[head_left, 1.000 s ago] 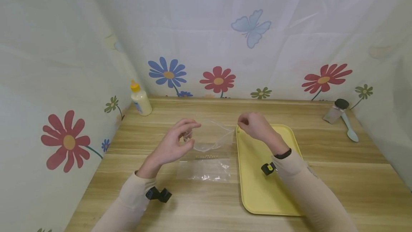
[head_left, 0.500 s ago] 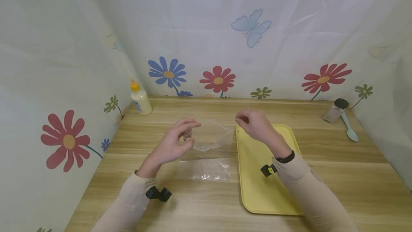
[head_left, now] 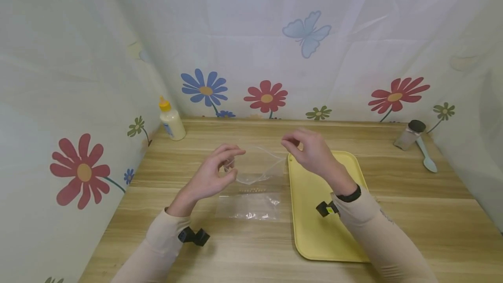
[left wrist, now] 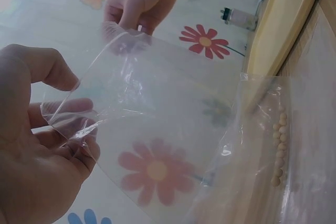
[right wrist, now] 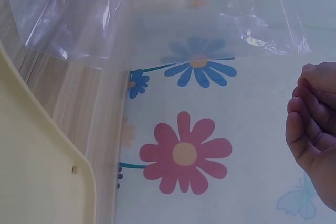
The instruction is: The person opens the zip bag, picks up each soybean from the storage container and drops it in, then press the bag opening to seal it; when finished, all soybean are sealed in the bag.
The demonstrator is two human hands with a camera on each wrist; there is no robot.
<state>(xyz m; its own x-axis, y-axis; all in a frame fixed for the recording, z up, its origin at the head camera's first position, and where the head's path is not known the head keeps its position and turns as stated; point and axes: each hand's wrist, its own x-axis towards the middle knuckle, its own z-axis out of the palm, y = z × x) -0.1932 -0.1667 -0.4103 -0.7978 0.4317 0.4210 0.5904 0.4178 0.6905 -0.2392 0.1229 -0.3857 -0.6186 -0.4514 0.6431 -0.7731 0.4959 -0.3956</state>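
Observation:
My left hand point(head_left: 214, 174) holds a clear plastic zip bag point(head_left: 251, 206) by its mouth, which gapes toward the right hand. In the left wrist view, the bag's edge runs between the thumb and the curled fingers. Several small round beige balls point(left wrist: 280, 150) lie in a row at the bottom of the bag. To the right of the mouth and above the yellow tray's far left corner, my right hand point(head_left: 310, 152) hovers with thumb and fingertips drawn together. No object shows between those fingertips, though the fingers hide most of the gap.
The yellow tray point(head_left: 314, 230) lies right of the bag, with a small dark spot point(right wrist: 74, 170) at its corner. A yellow-capped bottle point(head_left: 173, 123) stands at the back left. A black-lidded jar point(head_left: 408, 136) and pale blue spoon point(head_left: 428, 160) are at right.
My right hand has moved slightly up and to the left, from the tray's corner toward the bag's mouth. The left hand and the bag stay nearly still.

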